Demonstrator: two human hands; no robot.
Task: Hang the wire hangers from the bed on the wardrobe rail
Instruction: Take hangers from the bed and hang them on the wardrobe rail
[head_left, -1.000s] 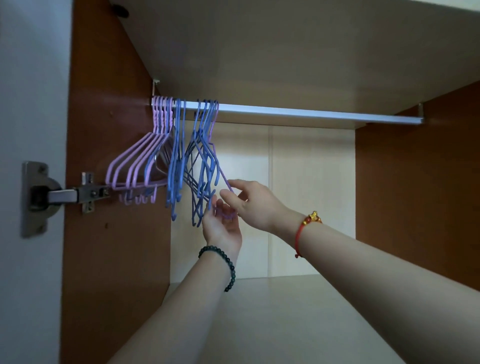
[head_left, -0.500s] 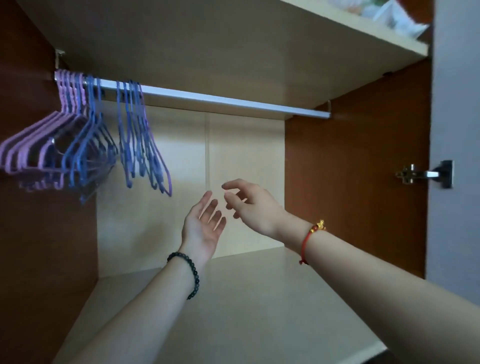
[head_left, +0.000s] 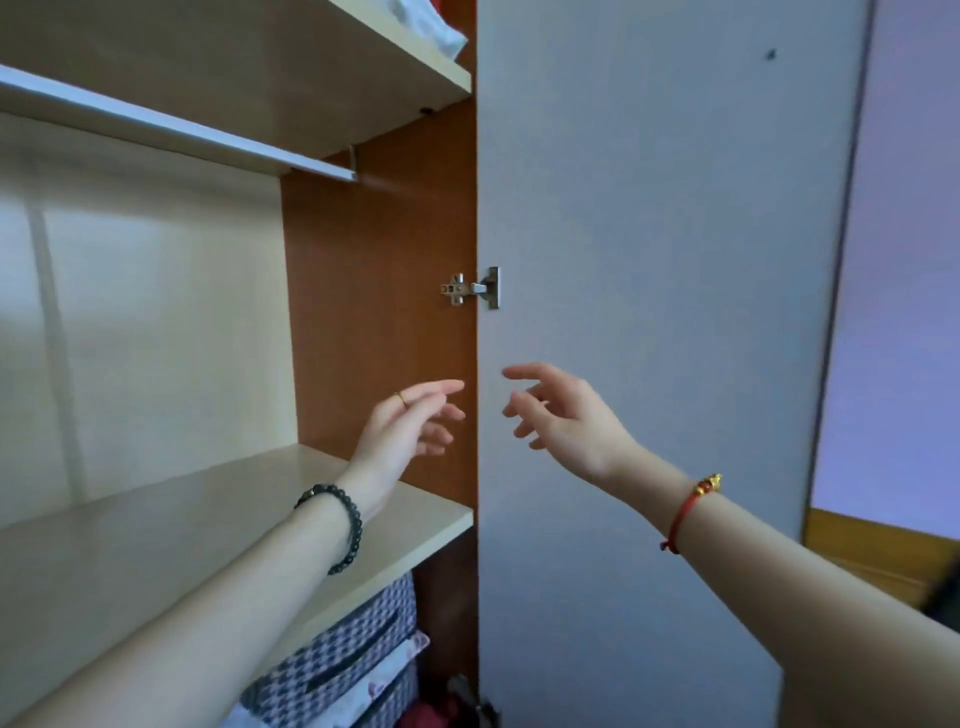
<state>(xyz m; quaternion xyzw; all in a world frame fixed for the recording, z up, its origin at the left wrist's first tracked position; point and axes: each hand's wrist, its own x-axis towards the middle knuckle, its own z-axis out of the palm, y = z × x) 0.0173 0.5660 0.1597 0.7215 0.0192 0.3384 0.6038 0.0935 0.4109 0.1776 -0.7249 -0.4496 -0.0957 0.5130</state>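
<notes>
Left grip (head_left: 400, 431), right grip (head_left: 566, 415) slack; door (head_left: 649, 208), perhaps bedding (head_left: 337, 654).

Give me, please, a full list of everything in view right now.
wardrobe rail: one, silver, upper left, under the top shelf
wire hangers: none in view
top shelf: one, cream, above the rail
cloth: one, white, on the top shelf, mostly cut off
lower shelf: one, cream, under the left forearm
side panel: one, orange-brown, right wall of the compartment
hinge: one, metal, joins side panel and door
door: one, pale grey, open, right of centre
checked box: one, grey and white, below the lower shelf
bead bracelet: one, black, left wrist
cord bracelet: one, red, right wrist
left hand: open, empty
right hand: open, empty
</notes>
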